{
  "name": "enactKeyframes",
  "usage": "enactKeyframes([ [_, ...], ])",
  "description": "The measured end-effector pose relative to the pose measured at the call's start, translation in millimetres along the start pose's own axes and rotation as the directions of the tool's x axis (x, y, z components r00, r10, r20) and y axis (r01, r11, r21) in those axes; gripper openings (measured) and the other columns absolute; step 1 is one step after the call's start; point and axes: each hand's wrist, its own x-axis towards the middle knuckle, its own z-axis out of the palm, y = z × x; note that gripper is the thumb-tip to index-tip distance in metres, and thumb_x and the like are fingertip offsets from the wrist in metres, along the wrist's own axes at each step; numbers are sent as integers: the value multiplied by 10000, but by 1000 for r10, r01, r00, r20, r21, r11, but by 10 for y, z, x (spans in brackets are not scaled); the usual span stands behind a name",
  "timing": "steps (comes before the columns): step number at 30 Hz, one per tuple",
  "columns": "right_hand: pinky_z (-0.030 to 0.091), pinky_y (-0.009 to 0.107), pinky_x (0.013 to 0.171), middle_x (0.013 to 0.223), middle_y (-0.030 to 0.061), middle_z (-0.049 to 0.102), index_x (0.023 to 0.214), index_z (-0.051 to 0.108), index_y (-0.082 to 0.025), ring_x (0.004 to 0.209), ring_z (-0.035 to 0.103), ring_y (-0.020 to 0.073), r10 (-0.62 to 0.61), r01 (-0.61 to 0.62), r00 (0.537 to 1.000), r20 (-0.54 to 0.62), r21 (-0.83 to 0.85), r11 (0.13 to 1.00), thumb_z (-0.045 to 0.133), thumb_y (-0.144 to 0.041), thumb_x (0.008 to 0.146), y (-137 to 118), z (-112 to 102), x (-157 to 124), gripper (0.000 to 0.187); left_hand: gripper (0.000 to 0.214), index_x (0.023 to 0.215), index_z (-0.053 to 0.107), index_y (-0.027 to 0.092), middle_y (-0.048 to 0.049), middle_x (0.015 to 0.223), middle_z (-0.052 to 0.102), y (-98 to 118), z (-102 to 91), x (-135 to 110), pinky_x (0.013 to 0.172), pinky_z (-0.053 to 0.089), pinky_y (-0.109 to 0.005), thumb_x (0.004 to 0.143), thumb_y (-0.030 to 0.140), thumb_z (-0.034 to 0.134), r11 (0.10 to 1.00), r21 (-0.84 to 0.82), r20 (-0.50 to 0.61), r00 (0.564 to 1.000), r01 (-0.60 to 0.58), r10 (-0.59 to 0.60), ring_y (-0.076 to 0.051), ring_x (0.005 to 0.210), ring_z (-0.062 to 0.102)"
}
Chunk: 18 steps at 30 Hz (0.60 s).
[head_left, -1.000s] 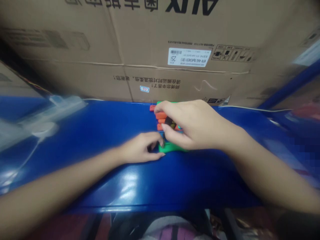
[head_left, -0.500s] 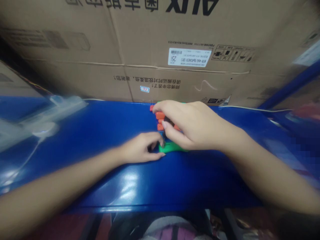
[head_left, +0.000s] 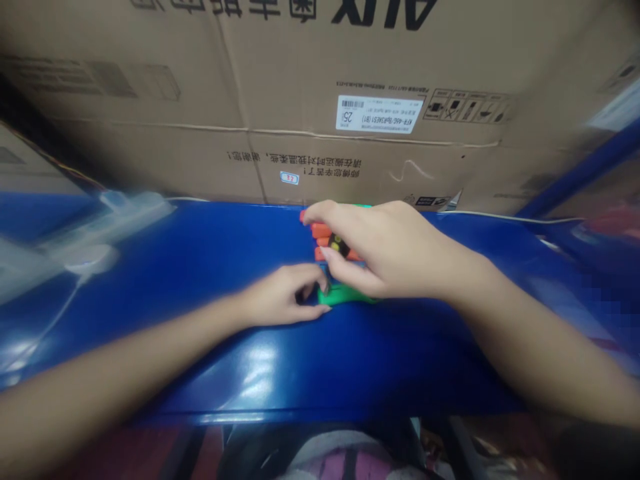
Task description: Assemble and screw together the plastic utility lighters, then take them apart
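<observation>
Glossy blue tabletop (head_left: 250,360) runs across the head view, backed by a big cardboard box (head_left: 200,100) whose print is upside down to the wearer, so the carton was probably just set down that way up. Near the box, at the middle of the table, small bright pieces lie in a close stack of rows: a red piece (head_left: 303,215) at the far side, orange pieces (head_left: 320,231) nearer, then a blue piece (head_left: 323,265) and a green piece (head_left: 345,294) closest to the wearer. Left hand (head_left: 283,295) rests low on the table, thumb and curled finger pinching the green piece's left end from either side, likely to keep it from sliding. Right hand (head_left: 400,250) arches over the rows, thumb and forefinger spread apart with the orange pieces and a black piece (head_left: 339,245) showing in the gap; that span would suit keeping several rows in line. Whether it presses or grips anything cannot be told, as the palm hides the rest. Off to the left, well apart, a blurred power strip (head_left: 140,212) sits, perhaps kept aside for elbow room.
</observation>
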Motion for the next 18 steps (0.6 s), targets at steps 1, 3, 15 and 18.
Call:
enactKeyframes([
  [1, 355, 274, 601, 1127, 93, 721, 1349, 483, -134, 798, 651, 185, -4, 4, 1000, -5, 10, 1000, 432, -314, 965, 2, -2, 0, 428, 200, 914, 597, 177, 21, 741, 587, 2, -1, 1, 592, 435, -225, 850, 323, 717, 1000, -1, 1, 1000, 2, -2, -116, 633, 541],
  [3, 367, 274, 613, 1133, 115, 717, 1359, 466, -118, 830, 656, 202, 5, -5, 1000, -8, 10, 1000, 444, -371, 966, 8, -5, 1, 468, 195, 921, 607, 175, 16, 746, 591, 3, -2, 2, 599, 435, -229, 850, 322, 714, 1000, 3, 4, 1000, 6, -6, -120, 639, 543],
  [15, 347, 278, 597, 966, 76, 741, 1311, 520, -141, 751, 646, 197, 2, -2, 1000, 1, -24, 1000, 374, -375, 998, 72, -17, -12, 417, 216, 944, 619, 178, 27, 729, 561, 4, -5, -1, 583, 420, -222, 863, 358, 707, 1000, -15, 18, 1000, 13, -13, -110, 621, 516],
  [18, 369, 280, 616, 1066, 108, 730, 1385, 457, -120, 780, 648, 196, -26, 26, 1000, -1, 0, 1000, 377, -334, 983, 62, -28, -14, 462, 217, 931, 618, 180, 28, 719, 562, -3, 1, -1, 582, 422, -224, 859, 363, 708, 1000, -18, 9, 1000, 11, -10, -113, 620, 519],
])
